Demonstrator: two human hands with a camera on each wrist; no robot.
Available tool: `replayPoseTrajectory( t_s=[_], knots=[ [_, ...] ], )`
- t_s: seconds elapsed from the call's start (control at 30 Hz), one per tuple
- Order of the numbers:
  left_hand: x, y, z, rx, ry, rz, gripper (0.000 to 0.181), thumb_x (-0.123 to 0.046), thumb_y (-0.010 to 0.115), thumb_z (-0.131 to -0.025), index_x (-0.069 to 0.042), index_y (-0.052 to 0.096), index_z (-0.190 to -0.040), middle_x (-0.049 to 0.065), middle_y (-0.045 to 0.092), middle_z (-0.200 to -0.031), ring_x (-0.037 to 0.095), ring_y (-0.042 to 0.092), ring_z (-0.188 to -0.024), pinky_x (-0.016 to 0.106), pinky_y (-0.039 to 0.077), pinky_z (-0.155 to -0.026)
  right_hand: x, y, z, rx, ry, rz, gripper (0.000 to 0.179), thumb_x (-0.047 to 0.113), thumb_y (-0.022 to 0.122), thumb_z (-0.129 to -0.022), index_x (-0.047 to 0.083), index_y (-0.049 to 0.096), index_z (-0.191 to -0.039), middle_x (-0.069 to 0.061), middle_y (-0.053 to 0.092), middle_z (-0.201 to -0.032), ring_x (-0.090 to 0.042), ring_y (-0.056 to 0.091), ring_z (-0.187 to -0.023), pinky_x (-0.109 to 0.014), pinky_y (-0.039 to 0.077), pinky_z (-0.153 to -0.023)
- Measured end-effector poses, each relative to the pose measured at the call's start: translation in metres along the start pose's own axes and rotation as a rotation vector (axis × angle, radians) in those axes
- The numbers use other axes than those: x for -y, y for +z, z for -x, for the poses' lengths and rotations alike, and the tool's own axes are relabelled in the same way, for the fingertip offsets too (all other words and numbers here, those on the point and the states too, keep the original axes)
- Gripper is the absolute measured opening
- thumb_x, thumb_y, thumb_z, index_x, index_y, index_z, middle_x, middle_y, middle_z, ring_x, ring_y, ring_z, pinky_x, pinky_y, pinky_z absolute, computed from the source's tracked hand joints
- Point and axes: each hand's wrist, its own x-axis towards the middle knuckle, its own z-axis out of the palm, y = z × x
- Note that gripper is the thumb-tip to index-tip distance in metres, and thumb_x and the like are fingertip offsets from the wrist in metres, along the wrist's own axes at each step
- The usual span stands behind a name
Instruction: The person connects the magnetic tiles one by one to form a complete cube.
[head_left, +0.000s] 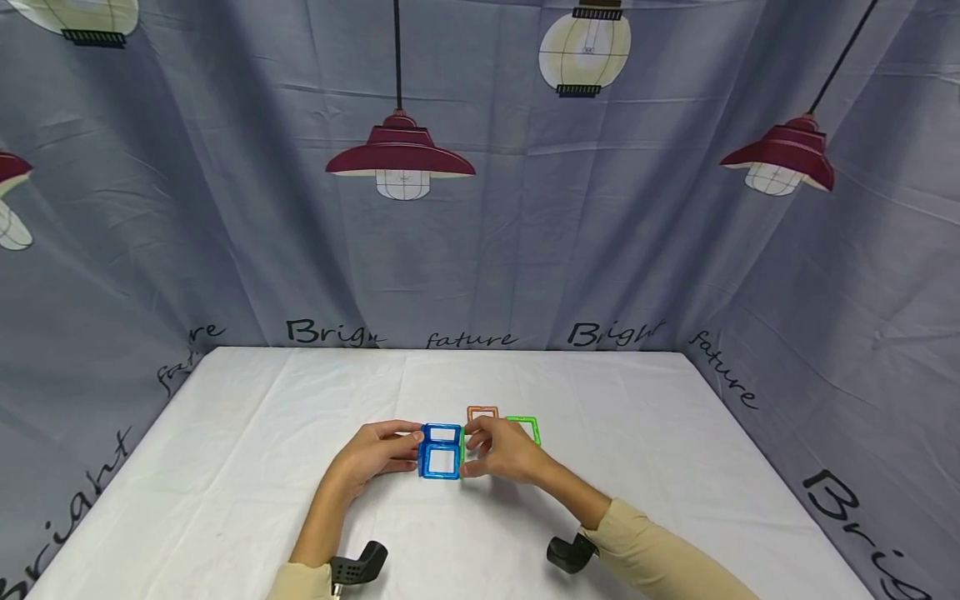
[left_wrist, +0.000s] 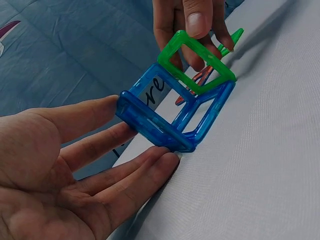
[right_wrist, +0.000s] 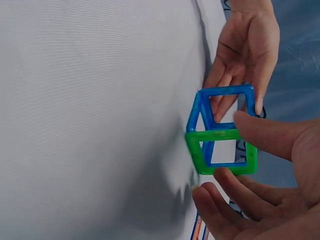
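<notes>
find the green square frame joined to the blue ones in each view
Head: green square frame, lower centre, edge-on.
Left wrist: green square frame, upper half, right of centre.
Right wrist: green square frame, right of centre, just below middle.
Shared landmark: the joined blue square frames.

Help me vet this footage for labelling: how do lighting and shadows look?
Head: bright, a faint shadow on the tabletop near the right hand; left wrist: dimmer, small highlights on the blue frames; right wrist: dim, a broad soft shadow beside the green frame.
</notes>
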Motion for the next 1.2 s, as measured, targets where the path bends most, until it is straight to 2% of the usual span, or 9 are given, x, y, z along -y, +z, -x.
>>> replayPoseTrajectory(
  t_s=[0.2, 0.43, 0.63, 0.77, 0.9, 0.97, 1.0, 1.13, 1.2],
  knots=[
    [-0.002, -0.001, 0.001, -0.01, 0.003, -0.01, 0.043, -0.021, 0.071, -0.097, 0.005, 0.063, -0.13, 0.016, 0.074, -0.11, 0.019, 0.071, -0.09, 0.04, 0.062, -0.084, 0.0, 0.001, 0.001, -0.005, -0.005, 0.001, 0.058, 0.024, 0.086, -0.08, -0.002, 0.064, -0.127, -0.006, 0.073, -0.098, -0.014, 0.061, -0.085, -0.03, 0.052, -0.075],
    [-0.006, -0.002, 0.006, -0.03, 0.004, -0.034, 0.038, -0.016, 0.071, -0.095, 0.007, 0.064, -0.126, 0.017, 0.071, -0.107, 0.019, 0.069, -0.087, 0.039, 0.063, -0.081, 0.004, 0.0, -0.001, 0.007, -0.006, -0.002, 0.055, 0.017, 0.084, -0.082, -0.003, 0.064, -0.13, -0.001, 0.071, -0.085, -0.012, 0.06, -0.075, -0.026, 0.049, -0.065],
    [-0.011, -0.004, 0.009, -0.021, -0.014, -0.081, 0.031, -0.012, 0.074, -0.092, 0.006, 0.064, -0.115, 0.016, 0.069, -0.104, 0.023, 0.068, -0.088, 0.038, 0.063, -0.08, 0.007, -0.002, -0.005, -0.012, -0.015, 0.011, 0.04, 0.011, 0.079, -0.085, 0.001, 0.071, -0.123, -0.001, 0.072, -0.083, -0.01, 0.059, -0.073, -0.024, 0.048, -0.063],
    [-0.011, -0.007, 0.011, -0.004, -0.027, -0.104, 0.03, -0.017, 0.074, -0.093, 0.005, 0.064, -0.111, 0.017, 0.07, -0.104, 0.024, 0.07, -0.09, 0.037, 0.063, -0.08, 0.008, -0.001, -0.009, -0.054, -0.017, 0.011, 0.027, 0.01, 0.078, -0.085, 0.003, 0.076, -0.112, -0.002, 0.073, -0.085, -0.01, 0.059, -0.074, -0.024, 0.048, -0.064],
    [-0.01, -0.009, 0.012, 0.02, -0.029, -0.116, 0.029, -0.023, 0.07, -0.097, 0.004, 0.065, -0.105, 0.015, 0.069, -0.103, 0.022, 0.07, -0.089, 0.035, 0.063, -0.077, 0.008, 0.001, -0.012, -0.107, -0.009, -0.012, 0.021, 0.009, 0.077, -0.084, 0.004, 0.078, -0.104, -0.014, 0.075, -0.108, -0.02, 0.066, -0.092, -0.028, 0.049, -0.07],
    [-0.01, -0.009, 0.012, 0.036, -0.027, -0.123, 0.031, -0.026, 0.068, -0.099, 0.004, 0.065, -0.103, 0.015, 0.07, -0.1, 0.021, 0.069, -0.086, 0.034, 0.063, -0.074, 0.009, 0.001, -0.015, -0.123, 0.007, -0.025, 0.018, 0.008, 0.076, -0.084, 0.005, 0.078, -0.102, -0.015, 0.075, -0.11, -0.022, 0.067, -0.093, -0.029, 0.05, -0.071],
    [-0.01, -0.01, 0.012, 0.044, -0.028, -0.124, 0.032, -0.027, 0.067, -0.099, 0.005, 0.065, -0.102, 0.014, 0.07, -0.098, 0.02, 0.069, -0.084, 0.033, 0.062, -0.073, 0.009, 0.001, -0.016, -0.128, 0.013, -0.03, 0.018, 0.009, 0.076, -0.085, 0.005, 0.079, -0.102, -0.015, 0.075, -0.11, -0.021, 0.067, -0.092, -0.029, 0.05, -0.07],
    [-0.01, -0.011, 0.012, 0.08, -0.03, -0.122, 0.035, -0.03, 0.066, -0.099, 0.004, 0.063, -0.107, 0.015, 0.072, -0.097, 0.02, 0.07, -0.08, 0.032, 0.062, -0.07, 0.011, 0.001, -0.024, -0.125, 0.067, -0.07, 0.017, 0.01, 0.075, -0.086, 0.006, 0.078, -0.102, -0.006, 0.074, -0.089, -0.013, 0.062, -0.073, -0.026, 0.049, -0.064],
    [-0.01, -0.01, 0.013, 0.106, -0.038, -0.117, 0.036, -0.031, 0.066, -0.1, 0.003, 0.061, -0.111, 0.015, 0.073, -0.098, 0.02, 0.071, -0.081, 0.032, 0.063, -0.07, 0.011, 0.001, -0.028, -0.125, 0.096, -0.089, 0.017, 0.009, 0.075, -0.087, 0.006, 0.078, -0.103, -0.005, 0.073, -0.088, -0.013, 0.06, -0.071, -0.025, 0.049, -0.063]
  ],
)
